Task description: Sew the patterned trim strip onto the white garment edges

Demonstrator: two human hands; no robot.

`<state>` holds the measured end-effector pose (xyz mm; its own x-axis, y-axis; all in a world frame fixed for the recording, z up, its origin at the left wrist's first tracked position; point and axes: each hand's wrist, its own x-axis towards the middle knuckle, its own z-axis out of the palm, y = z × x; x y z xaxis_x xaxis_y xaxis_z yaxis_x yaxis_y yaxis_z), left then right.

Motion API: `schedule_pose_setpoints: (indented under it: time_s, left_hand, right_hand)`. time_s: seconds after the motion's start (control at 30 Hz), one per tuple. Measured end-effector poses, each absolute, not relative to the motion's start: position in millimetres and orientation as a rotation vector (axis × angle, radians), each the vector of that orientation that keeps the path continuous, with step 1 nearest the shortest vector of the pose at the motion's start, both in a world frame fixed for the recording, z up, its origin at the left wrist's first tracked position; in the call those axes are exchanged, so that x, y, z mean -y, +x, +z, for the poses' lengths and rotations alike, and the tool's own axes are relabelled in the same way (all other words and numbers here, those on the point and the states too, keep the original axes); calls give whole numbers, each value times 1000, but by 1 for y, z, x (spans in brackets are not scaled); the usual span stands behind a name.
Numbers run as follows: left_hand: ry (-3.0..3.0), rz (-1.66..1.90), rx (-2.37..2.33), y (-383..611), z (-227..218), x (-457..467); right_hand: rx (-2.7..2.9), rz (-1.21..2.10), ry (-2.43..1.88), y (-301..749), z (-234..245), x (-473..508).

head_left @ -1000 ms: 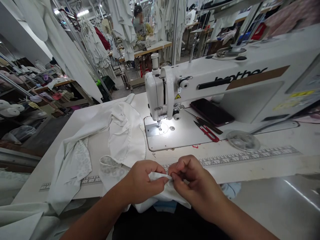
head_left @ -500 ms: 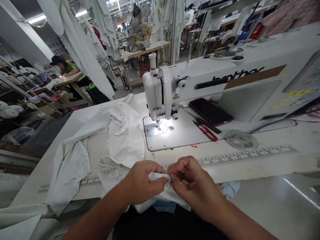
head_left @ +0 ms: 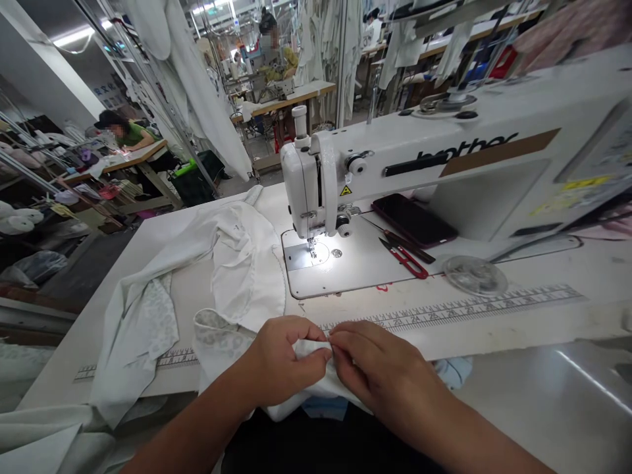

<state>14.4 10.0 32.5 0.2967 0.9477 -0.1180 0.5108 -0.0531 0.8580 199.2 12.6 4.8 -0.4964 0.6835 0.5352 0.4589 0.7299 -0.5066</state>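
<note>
My left hand (head_left: 289, 362) pinches a folded edge of white fabric (head_left: 241, 263) between thumb and fingers, close to the table's front edge. Against it, my right hand (head_left: 378, 362) is closed with its fingertips at the same edge; what exactly they grip is hidden. The fabric spreads from my hands leftward over the table, and a patterned grey-white side shows in places. Beyond my hands stands a white sewing machine (head_left: 316, 184), its lamp lighting the needle plate (head_left: 309, 255), with no cloth under the needle.
Right of the needle lie red thread snips (head_left: 405, 258), a dark-handled tool (head_left: 415, 249), a black phone (head_left: 415, 217) and a clear round dish (head_left: 474, 275). A printed ruler (head_left: 444, 313) runs along the table front. Co-workers sit at other tables behind hanging white cloth (head_left: 197, 85).
My right hand has turned over, so its back now faces up and its fingers lie closer against my left fingertips. My left hand stays put. The hanging cloth has swung right.
</note>
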Motion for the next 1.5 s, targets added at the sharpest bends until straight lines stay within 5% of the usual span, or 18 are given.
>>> schedule_pose_setpoints:
  time_s: [0.4,1.17,1.5]
  left_hand:
    - [1645,653,-1384,3,35,-10]
    - [1800,688,-1360,12,32,-6]
    - [1725,679,-1470,-5,33,-7]
  right_hand:
    - [2091,309,-1118,219,0,-24]
    - [2275,225,-844,194,6,-13]
    - [2020,170,-1207,236,-6,-28]
